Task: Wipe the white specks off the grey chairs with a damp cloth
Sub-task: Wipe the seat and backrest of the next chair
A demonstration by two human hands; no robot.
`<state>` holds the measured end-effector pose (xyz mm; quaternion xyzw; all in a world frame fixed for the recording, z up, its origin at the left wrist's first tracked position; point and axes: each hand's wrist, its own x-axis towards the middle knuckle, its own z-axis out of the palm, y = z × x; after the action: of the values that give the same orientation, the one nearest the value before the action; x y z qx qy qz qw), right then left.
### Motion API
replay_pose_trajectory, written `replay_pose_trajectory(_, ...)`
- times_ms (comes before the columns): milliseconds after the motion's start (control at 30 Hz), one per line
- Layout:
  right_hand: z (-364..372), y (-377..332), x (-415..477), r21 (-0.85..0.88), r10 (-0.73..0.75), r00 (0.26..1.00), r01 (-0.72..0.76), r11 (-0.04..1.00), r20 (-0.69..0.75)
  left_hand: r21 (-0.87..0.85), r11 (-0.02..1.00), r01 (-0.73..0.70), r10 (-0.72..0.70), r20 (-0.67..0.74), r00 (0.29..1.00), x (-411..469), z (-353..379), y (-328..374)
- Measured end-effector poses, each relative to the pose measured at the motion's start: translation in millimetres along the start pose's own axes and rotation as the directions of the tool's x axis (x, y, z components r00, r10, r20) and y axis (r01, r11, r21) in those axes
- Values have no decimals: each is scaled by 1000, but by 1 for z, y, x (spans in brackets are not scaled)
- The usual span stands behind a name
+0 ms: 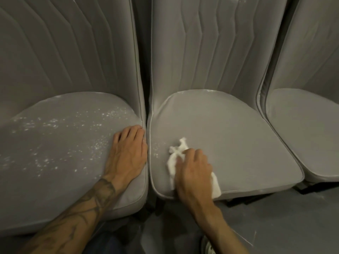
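Both arms are bare up to the picture's edge. The left forearm (pixel 78 215) carries a dark linework tattoo (pixel 102 189): a denser shaded band just behind the wrist, and thinner crossing lines farther up. Veins stand raised on the back of the left hand (pixel 128 153). At the bottom edge shows part of a shoe (pixel 207 244), pale with dark markings.

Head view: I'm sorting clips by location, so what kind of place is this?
Indoors, probably a dining or function room; no walls show. Three matching grey padded chairs stand side by side, the left chair, the middle chair and the right chair, on a plain grey floor.
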<state>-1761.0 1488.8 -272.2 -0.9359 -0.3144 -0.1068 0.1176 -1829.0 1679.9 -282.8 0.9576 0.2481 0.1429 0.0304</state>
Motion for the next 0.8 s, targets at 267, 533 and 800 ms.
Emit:
replay_pose_trajectory(267, 13, 23, 93, 52, -61, 990, 55, 997, 127, -41, 999, 6, -6, -3, 1000, -1, -2, 1)
replay_pose_trajectory(533, 22, -2, 86, 345, -604, 785, 532, 773, 141, -63, 998, -17, 18, 10, 1000, -2, -3, -1)
replay_pose_trajectory(800, 38, -31, 178, 160, -339, 922, 312, 936, 186, -65, 998, 0, 1, 6, 1000, -1, -4, -2)
